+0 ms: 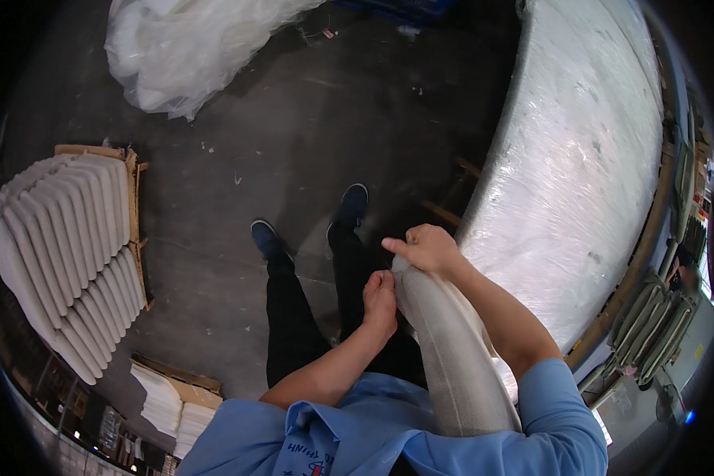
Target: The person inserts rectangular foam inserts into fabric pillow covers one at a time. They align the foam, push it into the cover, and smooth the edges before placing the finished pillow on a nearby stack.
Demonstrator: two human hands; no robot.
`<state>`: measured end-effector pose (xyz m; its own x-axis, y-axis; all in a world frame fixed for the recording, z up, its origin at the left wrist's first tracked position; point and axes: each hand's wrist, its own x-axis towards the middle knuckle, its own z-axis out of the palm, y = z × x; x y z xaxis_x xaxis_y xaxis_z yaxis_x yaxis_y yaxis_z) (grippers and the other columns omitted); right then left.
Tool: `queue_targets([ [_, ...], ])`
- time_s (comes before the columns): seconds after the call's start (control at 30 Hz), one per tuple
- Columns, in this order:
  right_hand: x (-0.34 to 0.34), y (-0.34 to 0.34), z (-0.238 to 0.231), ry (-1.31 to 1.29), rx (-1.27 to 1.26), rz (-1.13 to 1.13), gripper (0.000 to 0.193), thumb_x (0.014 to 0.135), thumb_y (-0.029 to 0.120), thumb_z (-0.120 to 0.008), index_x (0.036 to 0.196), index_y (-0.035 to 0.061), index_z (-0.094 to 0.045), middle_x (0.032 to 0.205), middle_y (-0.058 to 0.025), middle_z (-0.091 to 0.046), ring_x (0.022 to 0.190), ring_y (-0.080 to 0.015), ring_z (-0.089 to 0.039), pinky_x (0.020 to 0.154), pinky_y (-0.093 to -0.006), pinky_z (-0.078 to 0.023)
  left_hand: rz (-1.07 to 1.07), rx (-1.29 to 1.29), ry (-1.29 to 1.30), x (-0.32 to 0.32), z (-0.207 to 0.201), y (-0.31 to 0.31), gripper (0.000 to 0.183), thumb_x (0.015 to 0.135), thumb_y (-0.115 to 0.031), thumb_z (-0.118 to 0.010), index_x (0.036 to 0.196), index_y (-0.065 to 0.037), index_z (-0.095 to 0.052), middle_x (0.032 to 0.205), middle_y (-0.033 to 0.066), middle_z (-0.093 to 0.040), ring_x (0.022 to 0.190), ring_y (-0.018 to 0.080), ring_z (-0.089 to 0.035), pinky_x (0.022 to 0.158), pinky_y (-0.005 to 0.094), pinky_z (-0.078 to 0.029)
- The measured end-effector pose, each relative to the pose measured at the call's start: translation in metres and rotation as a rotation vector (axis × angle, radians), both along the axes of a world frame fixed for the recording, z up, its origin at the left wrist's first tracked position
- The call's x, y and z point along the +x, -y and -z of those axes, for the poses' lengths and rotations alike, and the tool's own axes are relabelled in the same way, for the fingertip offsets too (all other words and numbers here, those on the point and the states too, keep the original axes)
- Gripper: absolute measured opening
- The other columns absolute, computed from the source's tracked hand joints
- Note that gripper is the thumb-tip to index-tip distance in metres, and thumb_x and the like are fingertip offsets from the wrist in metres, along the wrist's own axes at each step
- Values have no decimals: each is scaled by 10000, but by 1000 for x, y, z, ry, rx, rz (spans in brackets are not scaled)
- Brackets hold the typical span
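One foam-sheet roll, two hands at its top

We held one translucent foam roll (452,349) against our chest, left hand (379,303) pinched shut on its edge, right hand (427,247) curled closed over its top; beside us lay one plastic-wrapped mattress (579,174).

the lower end of the bubble-wrap roll (452,357) disappears behind the blue shirt (389,432). the right hand (424,247) covers the roll's top end, so its fingertips can't be seen. the plastic-wrapped mattress (579,159) runs off the top edge. items on the far right are too blurred to identify.
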<state>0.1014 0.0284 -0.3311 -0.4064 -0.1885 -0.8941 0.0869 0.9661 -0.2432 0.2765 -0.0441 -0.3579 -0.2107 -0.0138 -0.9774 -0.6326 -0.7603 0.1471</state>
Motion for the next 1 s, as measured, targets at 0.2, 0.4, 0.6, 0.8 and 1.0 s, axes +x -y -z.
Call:
queue_targets([
  [0.2,15,-10,28,-187,-64,-72,345,848,359,-759,809,17,-750,879,-216,-735,902,-408,-718,839,-485,-564,-37,-188,220,-52,20,-21,293,1091,-280,-511,1023,-28,-644,955,80,-662,886,196,-630,756,387,-501],
  [0.4,25,-18,41,-237,-85,-51,277,838,299,-729,959,60,-797,1006,-212,-755,992,-388,-733,918,-479,-579,247,-358,223,-65,39,-15,442,1082,-377,-504,1061,8,-720,1017,168,-732,935,307,-701,865,437,-539],
  [0.6,16,-14,54,-141,40,12,311,815,283,-752,1038,70,-791,1121,-230,-744,1104,-406,-704,995,-469,-553,905,-434,382,-64,99,-16,572,1051,-448,-513,1183,64,-731,1252,253,-709,1172,390,-686,971,484,-530],
  [0.8,30,-17,55,-178,42,-3,252,828,160,-637,998,49,-786,1056,-242,-743,1054,-438,-703,972,-499,-554,1031,-365,270,-45,104,-20,574,1007,-446,-561,1133,83,-745,1249,264,-710,1188,362,-689,988,451,-530],
  [1.0,16,-15,59,-202,51,53,243,824,161,-645,982,36,-780,1047,-250,-740,1062,-445,-698,981,-504,-545,921,-369,285,-69,102,-23,574,1033,-435,-520,1124,85,-743,1219,290,-708,1191,403,-674,995,461,-512],
])
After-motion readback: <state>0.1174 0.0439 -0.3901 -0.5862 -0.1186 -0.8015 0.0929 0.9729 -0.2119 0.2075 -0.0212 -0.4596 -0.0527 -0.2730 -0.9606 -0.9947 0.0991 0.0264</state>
